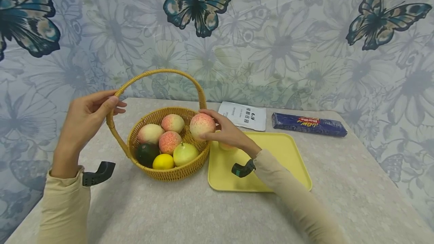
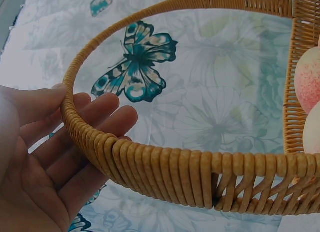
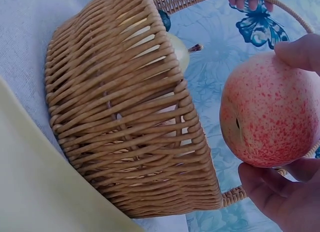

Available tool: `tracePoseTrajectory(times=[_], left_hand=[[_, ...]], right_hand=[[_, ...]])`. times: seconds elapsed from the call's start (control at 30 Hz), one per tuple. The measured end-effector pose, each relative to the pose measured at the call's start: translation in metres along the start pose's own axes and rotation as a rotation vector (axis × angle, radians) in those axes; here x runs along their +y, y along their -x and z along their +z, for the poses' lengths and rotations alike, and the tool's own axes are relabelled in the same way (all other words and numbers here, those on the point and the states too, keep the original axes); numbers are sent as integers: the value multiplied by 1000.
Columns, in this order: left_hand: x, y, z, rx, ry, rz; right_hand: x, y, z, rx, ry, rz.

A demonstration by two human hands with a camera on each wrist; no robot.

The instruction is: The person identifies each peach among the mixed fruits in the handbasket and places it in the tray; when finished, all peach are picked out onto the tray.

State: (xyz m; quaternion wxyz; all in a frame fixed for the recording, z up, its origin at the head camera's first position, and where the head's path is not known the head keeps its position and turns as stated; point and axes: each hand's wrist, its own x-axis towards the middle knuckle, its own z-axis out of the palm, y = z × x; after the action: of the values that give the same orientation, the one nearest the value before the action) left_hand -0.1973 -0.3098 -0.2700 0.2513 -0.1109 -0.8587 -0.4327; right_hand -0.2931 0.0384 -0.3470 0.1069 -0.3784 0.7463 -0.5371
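Observation:
A wicker basket [image 1: 166, 175] with a tall arched handle [image 1: 159, 71] holds several fruits: three peaches [image 1: 170, 142], a dark green avocado [image 1: 147, 154], a yellow lemon [image 1: 163, 161] and a pale green pear [image 1: 185, 154]. My left hand [image 1: 86, 114] holds the handle's left side, thumb in front and fingers behind it, as the left wrist view shows. Over the basket's right rim, my right hand [image 1: 227, 131] grips another peach [image 3: 272, 111] between thumb and fingers. Partly hidden under that hand, a yellowish fruit [image 1: 226, 147] lies on the yellow tray [image 1: 288, 168].
Behind the tray lies a white printed packet [image 1: 244, 116]. To its right is a blue Barilla pasta pack [image 1: 308, 124]. A butterfly-patterned cloth [image 1: 281, 59] hangs along the back edge of the pale table [image 1: 162, 214].

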Motion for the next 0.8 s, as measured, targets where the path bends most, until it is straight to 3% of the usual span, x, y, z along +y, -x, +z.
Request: tracePoseTrajectory(times=[0.23,0.43,0.8], left_hand=[[0,1,0,-3,1,-8],[0,-2,-1,-10,7,-5],[-2,-7,-2,-14,-1,-26]], right_hand=[[-23,14,0,25,-75,-3],[-22,21,-6,82,-106,30],[-17,30,-14,109,-132,52]])
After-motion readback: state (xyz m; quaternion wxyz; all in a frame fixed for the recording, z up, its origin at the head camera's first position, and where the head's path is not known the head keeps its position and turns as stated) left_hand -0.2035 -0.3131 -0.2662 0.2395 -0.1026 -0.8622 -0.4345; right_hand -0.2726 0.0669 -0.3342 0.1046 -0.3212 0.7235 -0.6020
